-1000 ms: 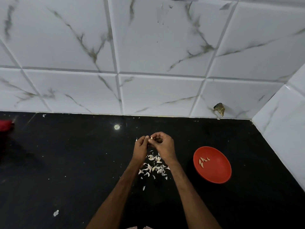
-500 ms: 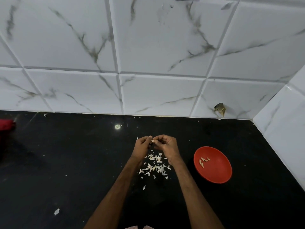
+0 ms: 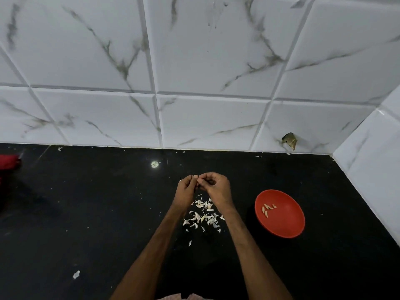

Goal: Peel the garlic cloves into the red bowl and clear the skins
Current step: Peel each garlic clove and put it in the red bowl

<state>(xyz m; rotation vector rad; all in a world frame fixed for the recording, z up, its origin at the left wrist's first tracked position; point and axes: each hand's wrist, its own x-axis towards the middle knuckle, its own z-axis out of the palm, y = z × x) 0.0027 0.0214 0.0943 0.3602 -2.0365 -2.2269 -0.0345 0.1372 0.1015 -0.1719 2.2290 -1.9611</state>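
My left hand point(image 3: 186, 191) and my right hand point(image 3: 216, 189) meet fingertip to fingertip above the black counter point(image 3: 86, 213). Between their curled fingers they pinch a small garlic clove point(image 3: 196, 176), mostly hidden by the fingers. Below the hands a heap of white garlic skins point(image 3: 203, 217) lies on the counter. To the right stands the red bowl point(image 3: 287, 224) with several peeled cloves point(image 3: 267, 208) in its left part.
White marble-look tiles form the back wall point(image 3: 194, 72) and the right side wall point(image 3: 372, 180). A red object point(image 3: 8, 162) sits at the far left edge. Stray skin bits lie at the front left point(image 3: 76, 274). A brown chip point(image 3: 289, 140) marks the wall.
Both hands stay together over the skin heap, shifting only slightly as the fingers work at the clove. The bowl and skins have not moved.
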